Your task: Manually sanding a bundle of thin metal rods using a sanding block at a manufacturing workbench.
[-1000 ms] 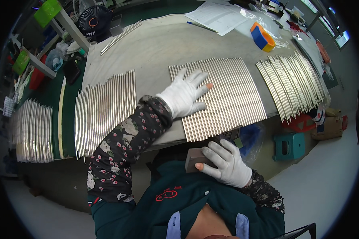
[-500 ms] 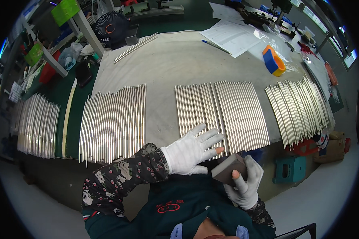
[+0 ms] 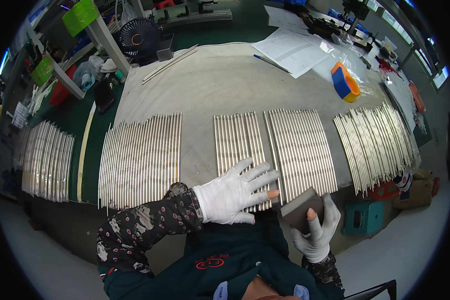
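Two hands (image 3: 226, 195) (image 3: 317, 239) differ: left splayed on rods (image 3: 239, 141), right gripping block (image 3: 297, 210).

Ahead of the left hand (image 3: 230, 197) and right hand (image 3: 317, 232) spreads a broad surface (image 3: 210, 75) covered in pale grey cloth, with dark green covering (image 3: 250, 25) showing beyond it and along its left side. Far ahead and left of the hands stands a rack (image 3: 106, 40) with pale posts and bright green pieces. Bright window panes (image 3: 440, 74) slant well beyond the right hand; a thin bluish-white strip of light (image 3: 4, 61) glows far to the left. Near the right hand, on its right, a teal stool (image 3: 370, 222) stands lower than the surface, with a brown cardboard box (image 3: 412, 198) farther right. Grey-brown floor (image 3: 80, 227) shows left of the left hand.
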Motion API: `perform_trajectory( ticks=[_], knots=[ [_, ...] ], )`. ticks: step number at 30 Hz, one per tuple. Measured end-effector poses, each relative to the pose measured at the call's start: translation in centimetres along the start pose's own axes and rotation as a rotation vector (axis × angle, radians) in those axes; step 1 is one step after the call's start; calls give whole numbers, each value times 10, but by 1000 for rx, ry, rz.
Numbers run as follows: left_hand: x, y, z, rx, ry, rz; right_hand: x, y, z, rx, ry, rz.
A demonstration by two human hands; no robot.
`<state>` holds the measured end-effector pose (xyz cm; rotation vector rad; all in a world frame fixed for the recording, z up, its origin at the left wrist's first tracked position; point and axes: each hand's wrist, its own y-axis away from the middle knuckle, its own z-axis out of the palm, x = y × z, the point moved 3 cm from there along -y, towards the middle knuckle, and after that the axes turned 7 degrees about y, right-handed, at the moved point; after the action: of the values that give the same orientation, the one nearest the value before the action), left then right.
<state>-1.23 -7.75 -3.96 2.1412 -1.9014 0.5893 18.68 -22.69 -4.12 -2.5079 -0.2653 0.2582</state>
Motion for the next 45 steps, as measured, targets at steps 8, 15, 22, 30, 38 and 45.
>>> perform_trajectory(
  ticks=[8, 15, 22, 30, 38, 45],
  knots=[
    [-27, -16, 3, 31, -78, 50, 14, -32, -3, -18, 108, 99],
    [-26, -7, -3, 60, -40, 61, 36, -81, 7, -133, -8, 253],
    [-26, -6, -3, 88, 43, 20, 17, -165, 51, -272, 50, 230],
    [-25, -8, -2, 43, 182, -85, -23, -204, 107, -393, 95, 38],
    [-30, -9, 7, -151, 339, -215, -52, -218, 114, -387, 115, -50],
    [-26, -7, -2, 99, 186, -81, -42, -233, 104, -336, 157, -5]
  ],
)
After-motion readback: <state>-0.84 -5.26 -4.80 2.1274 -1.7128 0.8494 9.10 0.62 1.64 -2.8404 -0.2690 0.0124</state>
